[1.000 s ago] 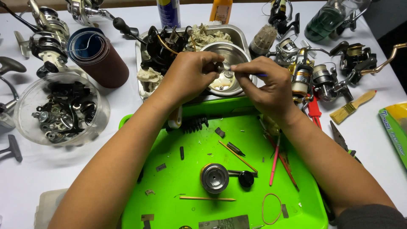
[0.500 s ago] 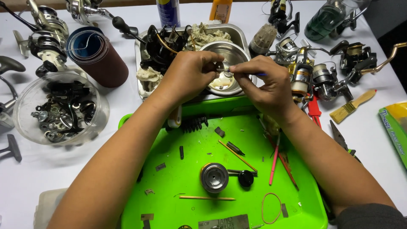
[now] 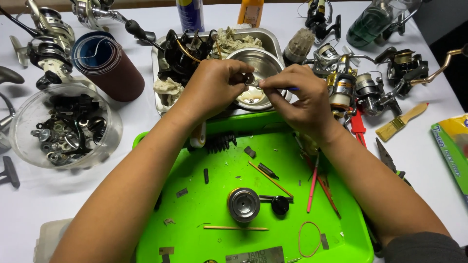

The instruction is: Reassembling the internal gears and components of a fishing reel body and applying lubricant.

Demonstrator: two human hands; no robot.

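Note:
My left hand [image 3: 214, 87] pinches a small dark round reel part [image 3: 249, 78] over a shiny steel bowl [image 3: 273, 61]. My right hand [image 3: 300, 100] holds a thin blue-handled tool [image 3: 291, 88] whose tip touches that part. Both hands meet above the bowl, just beyond the far edge of a bright green tray [image 3: 209, 209]. On the tray lie a metal spool [image 3: 243, 204], a black knob [image 3: 280, 205], thin sticks and several small dark pieces.
A steel pan [image 3: 161, 61] holds the bowl, rags and a black reel frame. A clear bowl of dark parts [image 3: 63, 126] and a sandpaper roll [image 3: 109, 65] sit left. Several fishing reels [image 3: 363, 85], a paintbrush [image 3: 400, 122], pliers [image 3: 387, 157] and a green bottle [image 3: 370, 22] lie right.

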